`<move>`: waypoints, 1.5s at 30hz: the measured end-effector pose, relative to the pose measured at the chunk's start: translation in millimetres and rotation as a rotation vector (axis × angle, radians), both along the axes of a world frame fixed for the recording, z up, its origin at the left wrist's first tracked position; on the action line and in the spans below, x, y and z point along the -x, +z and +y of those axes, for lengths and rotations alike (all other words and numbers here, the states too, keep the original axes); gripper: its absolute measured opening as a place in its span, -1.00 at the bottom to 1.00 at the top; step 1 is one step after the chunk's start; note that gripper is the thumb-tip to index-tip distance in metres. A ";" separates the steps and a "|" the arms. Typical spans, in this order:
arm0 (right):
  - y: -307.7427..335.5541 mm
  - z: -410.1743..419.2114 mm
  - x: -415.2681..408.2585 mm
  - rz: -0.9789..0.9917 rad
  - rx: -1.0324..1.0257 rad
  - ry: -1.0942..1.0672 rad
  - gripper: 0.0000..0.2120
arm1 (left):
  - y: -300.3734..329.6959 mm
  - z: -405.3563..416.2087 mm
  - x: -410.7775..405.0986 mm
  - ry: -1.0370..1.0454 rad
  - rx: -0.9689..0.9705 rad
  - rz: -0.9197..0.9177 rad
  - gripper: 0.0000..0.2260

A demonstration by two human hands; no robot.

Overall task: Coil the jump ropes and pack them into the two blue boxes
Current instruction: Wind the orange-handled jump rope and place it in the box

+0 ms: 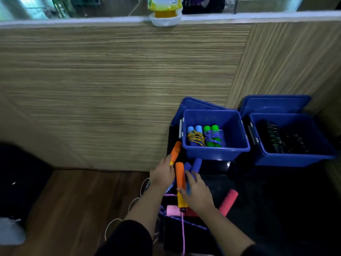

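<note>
— Now, orange handles: where, which axis?
— One [180, 175] runs toward the near blue box [215, 150], right hand [198, 194] gripping it; other [175, 152] angled, left hand [163, 173] clasping its base

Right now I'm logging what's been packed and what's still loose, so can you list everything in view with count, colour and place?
Blue boxes: two, blue, open, side by side at right; lids propped behind.
Coiled ropes in left box: two, one light-blue handled, one green handled.
Ropes in right box: dark, count unclear.
Orange handles: two, at the hands, in front of the left box.
Blue handles: two, just right of the orange ones.
Red handle: one, on the dark surface, right of the right hand.
Pink handle: one, below the hands, pink cord trailing down.
White cord: on the wood floor, left.
Yellow packet in white cup: one, on the top ledge.
Left hand: grips an orange handle.
Right hand: fingers on the other orange handle.
</note>
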State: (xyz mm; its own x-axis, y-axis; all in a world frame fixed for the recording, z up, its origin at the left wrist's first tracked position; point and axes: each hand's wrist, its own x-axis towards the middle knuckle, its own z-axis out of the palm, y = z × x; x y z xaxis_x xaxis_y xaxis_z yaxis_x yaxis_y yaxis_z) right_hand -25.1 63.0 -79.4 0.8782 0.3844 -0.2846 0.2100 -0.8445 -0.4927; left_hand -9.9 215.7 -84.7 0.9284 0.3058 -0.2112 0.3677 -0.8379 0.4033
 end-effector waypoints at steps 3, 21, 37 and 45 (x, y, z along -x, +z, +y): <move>-10.9 13.1 -4.3 0.090 -0.045 -0.045 -0.23 | -13.4 16.8 -16.5 -0.012 0.087 0.058 -0.54; -6.1 19.3 1.1 0.195 -0.292 -0.258 -0.39 | -36.1 42.9 23.4 0.088 0.210 -0.041 -0.50; 20.5 43.1 50.3 0.213 -0.541 -0.351 -0.77 | 1.8 24.0 130.0 0.127 0.632 -0.170 -0.33; 33.6 22.0 53.9 0.580 -0.928 -0.481 -0.84 | 11.0 -1.4 128.4 0.282 0.871 -0.241 -0.35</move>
